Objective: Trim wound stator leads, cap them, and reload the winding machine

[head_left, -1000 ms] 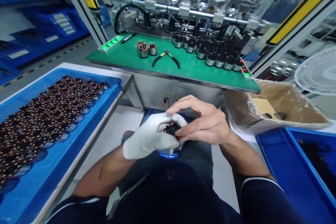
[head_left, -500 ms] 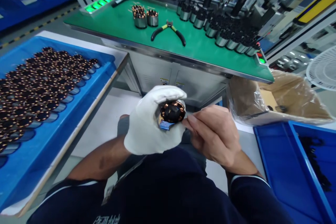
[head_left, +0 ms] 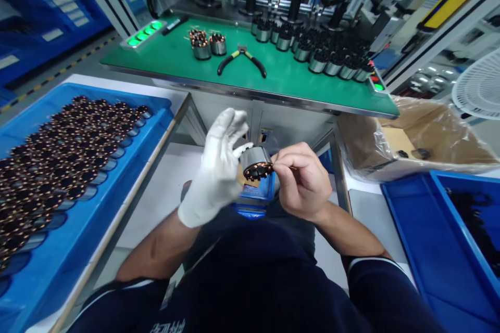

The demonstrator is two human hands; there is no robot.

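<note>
My left hand (head_left: 216, 166), in a white glove, holds a small motor stator (head_left: 255, 162) with a metal shell and copper windings, gripped between thumb and palm while the other fingers stretch upward. My bare right hand (head_left: 302, 179) is closed in a pinch at the stator's right edge, on a thin wire or lead too small to make out. Both hands are above my lap, in front of the green work surface (head_left: 175, 57). A small blue box (head_left: 255, 192) sits just under the stator.
A blue tray (head_left: 62, 250) full of several wound stators lies on my left. Pliers (head_left: 242, 58), two stators (head_left: 207, 44) and a row of several more (head_left: 324, 57) sit on the green surface below the machine. A lined cardboard box (head_left: 414, 138) and blue bins (head_left: 437, 250) are on my right.
My left hand has turned the stator so its metal side shows and stretched its fingers up. My right hand has closed into a tighter pinch at its edge. My view tilted slightly.
</note>
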